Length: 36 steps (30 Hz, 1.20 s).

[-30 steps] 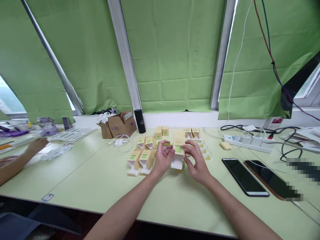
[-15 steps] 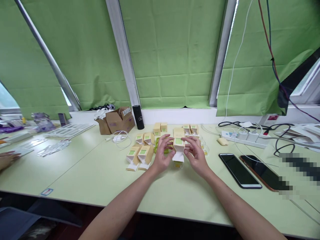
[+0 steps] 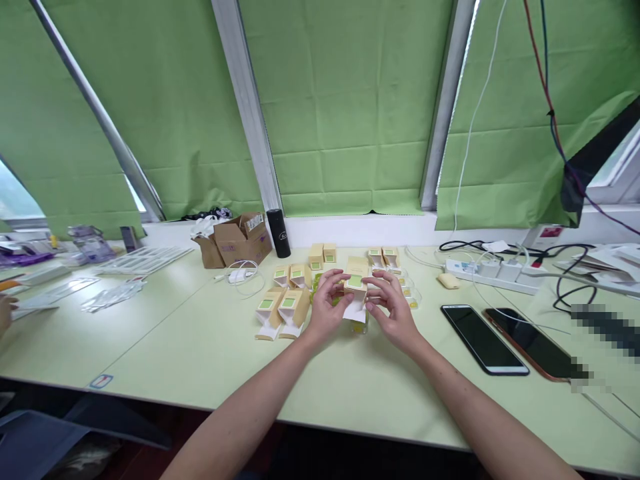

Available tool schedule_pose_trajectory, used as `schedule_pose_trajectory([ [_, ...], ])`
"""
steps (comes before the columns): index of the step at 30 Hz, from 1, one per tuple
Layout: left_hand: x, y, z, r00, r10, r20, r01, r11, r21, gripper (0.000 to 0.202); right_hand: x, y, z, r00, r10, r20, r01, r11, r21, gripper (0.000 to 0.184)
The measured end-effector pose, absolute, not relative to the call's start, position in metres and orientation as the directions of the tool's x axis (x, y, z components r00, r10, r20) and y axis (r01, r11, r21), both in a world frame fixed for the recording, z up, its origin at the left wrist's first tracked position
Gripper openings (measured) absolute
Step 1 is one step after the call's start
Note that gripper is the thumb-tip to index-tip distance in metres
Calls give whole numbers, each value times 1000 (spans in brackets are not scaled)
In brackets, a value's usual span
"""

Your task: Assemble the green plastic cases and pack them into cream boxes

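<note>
A small cream carton box (image 3: 355, 283) with a green panel is held upright between my two hands, its white flap hanging open toward me. My left hand (image 3: 326, 308) grips the carton's left side with thumb and fingers. On the opposite side my right hand (image 3: 394, 308) has its fingers curved against the carton. Just below the flap a small clear and yellow piece (image 3: 359, 328) partly shows on the table. Green items (image 3: 315, 291) behind my left hand are mostly hidden. More open-flapped cartons (image 3: 294, 308) stand to the left.
Similar cartons (image 3: 384, 259) stand at the back, with clear yellow-bottomed pieces (image 3: 411, 293) by my right hand. Two phones (image 3: 484, 340) lie right, near a power strip (image 3: 493, 272) and cables. A cardboard box (image 3: 240, 241) and black bottle (image 3: 279, 233) stand behind. Another person's hand (image 3: 5, 313) is far left.
The carton in my hands has tilted slightly, its flap swinging a little more toward me. The view has shifted slightly. At far left, the other person's hand has drawn back.
</note>
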<state>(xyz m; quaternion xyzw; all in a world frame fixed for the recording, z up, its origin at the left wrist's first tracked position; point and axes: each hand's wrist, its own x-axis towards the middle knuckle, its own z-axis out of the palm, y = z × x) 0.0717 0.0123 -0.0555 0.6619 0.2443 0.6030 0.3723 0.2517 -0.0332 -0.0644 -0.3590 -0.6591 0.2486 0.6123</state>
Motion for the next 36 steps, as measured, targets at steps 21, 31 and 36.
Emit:
schedule_pose_trajectory([
  [21,73,9,-55,149,793,590,-30,-593,805,30,253,-25,-69,36,806,591,-14,592,-806,35],
  [31,63,5,-52,350,684,640,22,-689,724,54,254,-20,-67,133,799,586,18,590,-807,37],
  [36,59,5,-53,477,618,625,32,-723,690,82,256,-18,-67,160,805,571,26,575,-818,38],
])
